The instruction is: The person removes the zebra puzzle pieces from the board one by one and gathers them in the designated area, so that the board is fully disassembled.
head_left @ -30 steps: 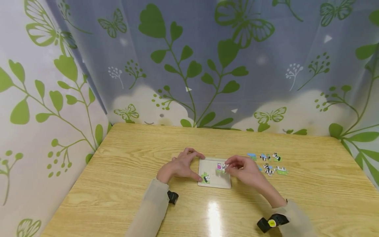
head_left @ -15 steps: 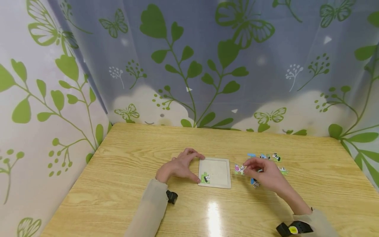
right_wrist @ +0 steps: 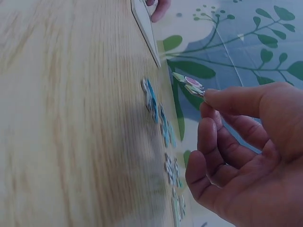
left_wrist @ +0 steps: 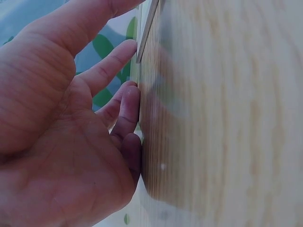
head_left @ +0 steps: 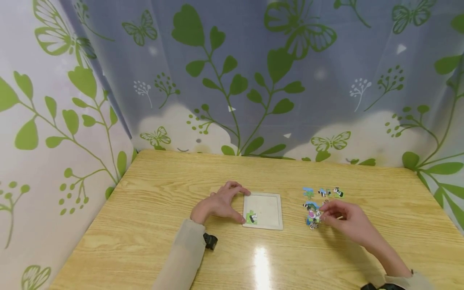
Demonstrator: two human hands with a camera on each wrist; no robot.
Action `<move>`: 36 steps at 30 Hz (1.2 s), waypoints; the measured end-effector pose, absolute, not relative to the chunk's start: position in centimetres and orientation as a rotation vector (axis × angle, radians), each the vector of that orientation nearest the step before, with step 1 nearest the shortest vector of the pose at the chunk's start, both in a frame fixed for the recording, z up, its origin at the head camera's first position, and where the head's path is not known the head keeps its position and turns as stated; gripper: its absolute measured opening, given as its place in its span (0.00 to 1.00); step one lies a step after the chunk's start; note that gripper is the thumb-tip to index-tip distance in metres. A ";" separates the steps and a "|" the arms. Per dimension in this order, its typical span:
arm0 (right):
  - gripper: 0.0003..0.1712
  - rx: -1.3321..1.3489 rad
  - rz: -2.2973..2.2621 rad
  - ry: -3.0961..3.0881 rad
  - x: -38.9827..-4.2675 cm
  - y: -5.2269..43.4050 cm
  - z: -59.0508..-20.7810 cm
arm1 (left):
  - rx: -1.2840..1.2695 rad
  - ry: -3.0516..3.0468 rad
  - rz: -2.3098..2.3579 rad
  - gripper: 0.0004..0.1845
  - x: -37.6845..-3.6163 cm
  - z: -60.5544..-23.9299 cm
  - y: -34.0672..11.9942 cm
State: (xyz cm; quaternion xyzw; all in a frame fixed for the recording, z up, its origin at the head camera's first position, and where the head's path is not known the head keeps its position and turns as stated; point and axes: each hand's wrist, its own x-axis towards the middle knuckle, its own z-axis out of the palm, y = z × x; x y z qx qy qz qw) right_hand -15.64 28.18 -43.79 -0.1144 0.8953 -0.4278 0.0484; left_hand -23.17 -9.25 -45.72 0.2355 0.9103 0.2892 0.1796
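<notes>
My left hand (head_left: 218,204) rests at the left side of a pale puzzle tray (head_left: 267,208), its thumb and forefinger spread to touch the near and far corners. One green puzzle piece (head_left: 251,218) with a black-and-white figure lies in the tray's near left corner. Off to the right, my right hand (head_left: 349,221) pinches a puzzle piece (right_wrist: 189,84) with a pink patch between thumb and forefinger. In the right wrist view, that piece is held up off the table, over the loose pieces. The other right fingers curl loosely and hold nothing.
Several loose puzzle pieces (head_left: 324,192) lie right of the tray; my right hand partly hides some. The wooden table (head_left: 174,173) backs onto a patterned curtain (head_left: 232,80), with another curtain wall (head_left: 54,121) at the left.
My right hand has carried the pink-patched puzzle piece from above the tray rightward to above the loose pieces. My left hand stays at the tray's left side.
</notes>
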 end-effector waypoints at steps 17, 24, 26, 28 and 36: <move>0.12 -0.250 -1.120 2.771 -14.8 31.6 -44.1 | 0.666 2.576 0.803 0.41 -23.1 -45.5 -9.2; 0.09 -0.280 -1.044 2.831 -14.9 32.1 -44.7 | 0.661 2.573 0.808 0.41 -23.0 -45.5 -9.2; 0.09 -0.284 -1.024 2.847 -15.0 32.1 -45.0 | 0.660 2.573 0.809 0.41 -23.0 -45.5 -9.2; 0.08 -0.290 -0.994 2.869 -15.1 32.2 -45.2 | 0.658 2.575 0.808 0.41 -23.0 -45.5 -9.2; 0.07 -0.284 -0.917 2.930 -15.5 32.1 -45.4 | 0.657 2.581 0.797 0.40 -23.1 -45.5 -9.2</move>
